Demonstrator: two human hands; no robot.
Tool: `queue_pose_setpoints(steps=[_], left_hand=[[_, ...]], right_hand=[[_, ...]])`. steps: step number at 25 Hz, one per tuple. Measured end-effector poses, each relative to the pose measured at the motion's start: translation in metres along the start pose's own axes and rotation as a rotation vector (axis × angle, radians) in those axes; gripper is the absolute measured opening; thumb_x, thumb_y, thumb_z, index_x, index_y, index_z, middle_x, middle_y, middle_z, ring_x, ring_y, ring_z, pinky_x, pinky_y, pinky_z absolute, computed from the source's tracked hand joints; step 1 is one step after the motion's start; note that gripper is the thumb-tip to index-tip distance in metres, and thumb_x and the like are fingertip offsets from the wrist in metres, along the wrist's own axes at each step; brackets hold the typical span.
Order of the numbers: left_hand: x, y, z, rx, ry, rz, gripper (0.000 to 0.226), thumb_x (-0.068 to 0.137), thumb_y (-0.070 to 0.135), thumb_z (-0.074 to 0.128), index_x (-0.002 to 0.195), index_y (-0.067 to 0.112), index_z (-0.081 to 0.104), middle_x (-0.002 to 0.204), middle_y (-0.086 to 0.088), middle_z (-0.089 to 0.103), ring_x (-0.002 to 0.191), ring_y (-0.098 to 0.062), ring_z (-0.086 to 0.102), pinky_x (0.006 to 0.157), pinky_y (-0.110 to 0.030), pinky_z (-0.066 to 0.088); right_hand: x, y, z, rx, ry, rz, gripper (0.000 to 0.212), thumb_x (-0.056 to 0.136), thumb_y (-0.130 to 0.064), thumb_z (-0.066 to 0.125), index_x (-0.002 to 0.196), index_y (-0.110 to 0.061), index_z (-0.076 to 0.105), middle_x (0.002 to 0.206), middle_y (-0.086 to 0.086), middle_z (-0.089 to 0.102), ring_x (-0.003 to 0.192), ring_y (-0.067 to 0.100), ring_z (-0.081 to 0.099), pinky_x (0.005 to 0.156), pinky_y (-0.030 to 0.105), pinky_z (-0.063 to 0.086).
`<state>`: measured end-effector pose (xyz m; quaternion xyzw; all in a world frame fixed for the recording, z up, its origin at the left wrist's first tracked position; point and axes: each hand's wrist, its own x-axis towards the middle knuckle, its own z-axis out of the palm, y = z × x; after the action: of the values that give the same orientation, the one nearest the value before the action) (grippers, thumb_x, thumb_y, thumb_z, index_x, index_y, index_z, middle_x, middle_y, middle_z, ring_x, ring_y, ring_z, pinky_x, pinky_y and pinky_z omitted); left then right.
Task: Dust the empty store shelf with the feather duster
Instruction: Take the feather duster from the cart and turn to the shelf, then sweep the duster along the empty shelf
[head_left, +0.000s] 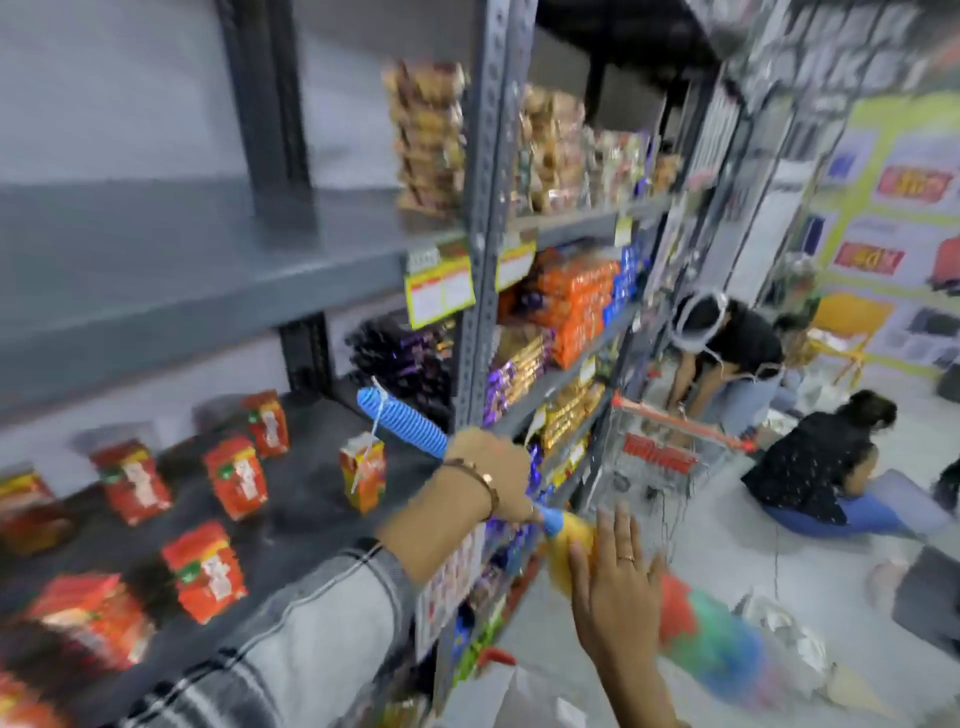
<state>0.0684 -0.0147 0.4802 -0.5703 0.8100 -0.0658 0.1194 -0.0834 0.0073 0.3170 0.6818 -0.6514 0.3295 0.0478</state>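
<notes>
The feather duster has a blue ribbed handle (400, 415) and a yellow, red, green and blue feather head (701, 629), which points down to the right into the aisle. My left hand (493, 475), wearing a bracelet, grips the handle near its lower end. My right hand (615, 587), fingers spread, lies flat against the yellow feathers. The empty grey shelf (182, 249) is at upper left, above the duster; the duster does not touch it. The picture is blurred.
The shelf below holds several red packets (236, 475) and a juice carton (363, 470). A perforated upright post (488, 234) separates a rack full of snack packs (571, 306). A shopping cart (660, 457) and crouching people (810, 467) are in the aisle at right.
</notes>
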Motion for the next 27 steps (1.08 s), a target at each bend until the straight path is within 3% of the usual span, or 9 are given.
queue_pose_setpoints(steps=[3,6,9,11,16,20,22,24,27], left_hand=[[-0.046,-0.041,-0.074,0.008,0.15,-0.071,0.055,0.084,0.065,0.044,0.098,0.015,0.064,0.109,-0.007,0.067,0.101,-0.027,0.063,0.077,-0.035,0.046],[-0.097,-0.075,-0.135,0.023,0.274,-0.163,0.057,0.082,0.065,0.046,0.102,0.016,0.067,0.112,-0.006,0.067,0.106,-0.028,0.061,0.082,-0.034,0.046],[-0.154,-0.109,-0.171,0.0,0.35,-0.281,0.052,0.082,0.066,0.046,0.087,0.018,0.067,0.085,0.0,0.064,0.097,-0.026,0.062,0.076,-0.032,0.045],[-0.194,-0.138,-0.185,-0.017,0.363,-0.386,0.051,0.084,0.064,0.044,0.071,0.017,0.058,0.063,0.004,0.047,0.082,-0.025,0.055,0.068,-0.029,0.039],[-0.286,-0.212,-0.173,-0.23,0.363,-0.641,0.041,0.086,0.052,0.051,0.066,0.017,0.061,0.056,0.002,0.053,0.059,-0.023,0.054,0.05,-0.019,0.033],[-0.337,-0.244,-0.127,-0.591,0.335,-0.752,0.029,0.086,0.035,0.061,0.089,0.01,0.074,0.055,-0.003,0.047,0.05,-0.018,0.039,0.046,-0.02,0.03],[-0.357,-0.253,-0.108,-0.653,0.305,-0.854,0.03,0.088,0.032,0.061,0.092,0.006,0.075,0.055,-0.004,0.046,0.046,-0.017,0.035,0.043,-0.02,0.028],[-0.38,-0.269,-0.098,-0.592,0.277,-0.985,0.027,0.088,0.031,0.06,0.091,0.008,0.074,0.061,-0.007,0.053,0.05,-0.019,0.043,0.045,-0.021,0.033],[-0.406,-0.296,-0.099,-0.378,0.391,-1.216,0.036,0.08,0.041,0.061,0.091,0.01,0.073,0.092,-0.015,0.068,0.079,-0.028,0.061,0.07,-0.029,0.048]], right_hand=[[0.041,-0.058,-0.051,0.098,0.187,-0.085,0.069,0.097,-0.053,0.012,0.129,-0.004,0.049,0.133,0.024,0.048,0.12,0.038,0.045,0.09,0.058,0.037],[0.07,-0.115,-0.095,0.203,0.337,-0.171,0.067,0.097,-0.052,0.018,0.13,-0.003,0.047,0.136,0.024,0.045,0.122,0.038,0.041,0.096,0.056,0.032],[0.082,-0.171,-0.12,0.283,0.469,-0.248,0.057,0.094,-0.043,0.031,0.131,-0.002,0.045,0.137,0.025,0.043,0.123,0.039,0.04,0.098,0.059,0.03],[0.079,-0.214,-0.133,0.373,0.504,-0.317,0.057,0.097,-0.046,0.027,0.135,-0.006,0.043,0.141,0.024,0.039,0.126,0.039,0.036,0.098,0.059,0.027],[0.042,-0.321,-0.137,0.615,0.447,-0.594,0.053,0.1,-0.043,0.024,0.138,-0.01,0.039,0.145,0.024,0.031,0.129,0.039,0.028,0.105,0.052,0.022],[-0.007,-0.392,-0.129,0.714,0.289,-0.783,0.056,0.099,-0.045,0.02,0.138,-0.01,0.041,0.145,0.02,0.033,0.131,0.037,0.031,0.104,0.052,0.021],[-0.024,-0.413,-0.125,0.702,0.248,-0.805,0.058,0.099,-0.046,0.015,0.137,-0.013,0.043,0.146,0.016,0.035,0.133,0.032,0.031,0.106,0.051,0.015],[-0.031,-0.422,-0.124,0.704,0.25,-0.758,0.059,0.1,-0.046,0.011,0.135,-0.015,0.047,0.145,0.012,0.038,0.133,0.028,0.031,0.108,0.049,0.011],[-0.032,-0.423,-0.123,0.722,0.253,-0.713,0.061,0.099,-0.047,0.01,0.133,-0.015,0.05,0.143,0.011,0.04,0.133,0.027,0.031,0.109,0.046,0.007]])
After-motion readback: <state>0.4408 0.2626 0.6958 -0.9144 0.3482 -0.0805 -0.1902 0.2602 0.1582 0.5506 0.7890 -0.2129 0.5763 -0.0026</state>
